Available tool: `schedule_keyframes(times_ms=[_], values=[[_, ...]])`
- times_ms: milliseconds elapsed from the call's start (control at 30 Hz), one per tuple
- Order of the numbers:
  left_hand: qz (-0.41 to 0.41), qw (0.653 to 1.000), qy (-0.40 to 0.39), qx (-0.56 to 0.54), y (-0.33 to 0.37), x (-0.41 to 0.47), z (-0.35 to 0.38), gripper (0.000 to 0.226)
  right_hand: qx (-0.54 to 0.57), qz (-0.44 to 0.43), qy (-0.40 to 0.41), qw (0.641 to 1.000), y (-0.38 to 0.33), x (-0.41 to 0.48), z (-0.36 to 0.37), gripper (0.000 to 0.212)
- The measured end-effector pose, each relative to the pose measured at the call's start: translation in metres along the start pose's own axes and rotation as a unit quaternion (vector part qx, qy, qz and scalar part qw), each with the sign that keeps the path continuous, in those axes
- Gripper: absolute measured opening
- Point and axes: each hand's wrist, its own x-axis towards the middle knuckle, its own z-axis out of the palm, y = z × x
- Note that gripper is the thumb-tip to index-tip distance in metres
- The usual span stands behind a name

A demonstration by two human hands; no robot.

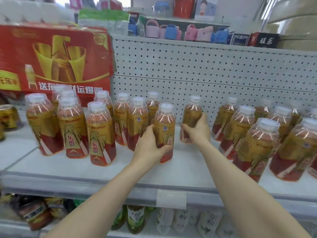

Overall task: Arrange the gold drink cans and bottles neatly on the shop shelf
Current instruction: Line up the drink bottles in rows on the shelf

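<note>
White shop shelf (185, 170), pegboard back (188, 66). Left hand (151, 145) grips front bottle (164, 124); right hand (197, 133) grips rear bottle (192, 114). Risk: a forearm could topple the crowded right-side bottles (257, 145).

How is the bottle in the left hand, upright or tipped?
Upright: the bottle has its cap up and red base down by the shelf; the left hand grips its lower half.

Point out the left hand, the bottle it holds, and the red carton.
left hand (151, 145), head view, back of the hand.
bottle (164, 127), head view, gold label.
red carton (54, 57), head view, printed front.
</note>
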Motion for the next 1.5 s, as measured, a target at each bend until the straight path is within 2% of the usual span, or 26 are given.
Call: schedule_keyframes(times_ms=[133, 333, 400, 567, 733, 833, 933, 1033, 1167, 1500], values=[[0.001, 1.000, 0.001, 0.012, 0.003, 0.005, 0.003, 0.070, 0.008, 0.015, 0.041, 0.999, 0.017, 0.016, -0.014, 0.077], [-0.009, 1.000, 0.001, 0.010, 0.002, 0.008, 0.006, 0.070, 0.022, 0.028, -0.007, 0.999, 0.019, 0.012, -0.009, 0.081], [-0.007, 1.000, 0.000, 0.006, 0.001, 0.011, 0.008, 0.071, 0.001, 0.017, 0.004, 1.000, 0.024, 0.007, -0.008, 0.079], [-0.007, 1.000, -0.005, 0.003, 0.002, 0.016, 0.012, 0.077, 0.008, 0.009, 0.023, 1.000, 0.028, 0.006, -0.011, 0.090], [-0.010, 1.000, -0.004, 0.000, 0.001, 0.017, 0.014, 0.078, 0.023, -0.021, 0.007, 0.999, 0.021, 0.015, -0.011, 0.074], [-0.009, 1.000, -0.001, -0.002, 0.001, 0.016, 0.014, 0.080, 0.015, -0.017, 0.029, 0.999, 0.017, 0.017, -0.006, 0.081], [-0.004, 1.000, -0.003, -0.010, 0.002, 0.016, 0.013, 0.073, -0.019, -0.010, 0.034, 0.999, 0.012, 0.018, 0.001, 0.089], [0.000, 1.000, -0.004, -0.012, 0.002, 0.015, 0.011, 0.072, -0.024, -0.046, 0.041, 0.998, 0.009, 0.020, 0.003, 0.096], [0.002, 1.000, -0.005, -0.016, 0.003, 0.015, 0.010, 0.069, 0.005, -0.089, 0.041, 0.995, 0.006, 0.023, -0.001, 0.089], [-0.002, 1.000, -0.004, -0.011, 0.004, 0.015, 0.009, 0.073, 0.011, -0.073, 0.037, 0.997, 0.005, 0.033, 0.007, 0.086]])
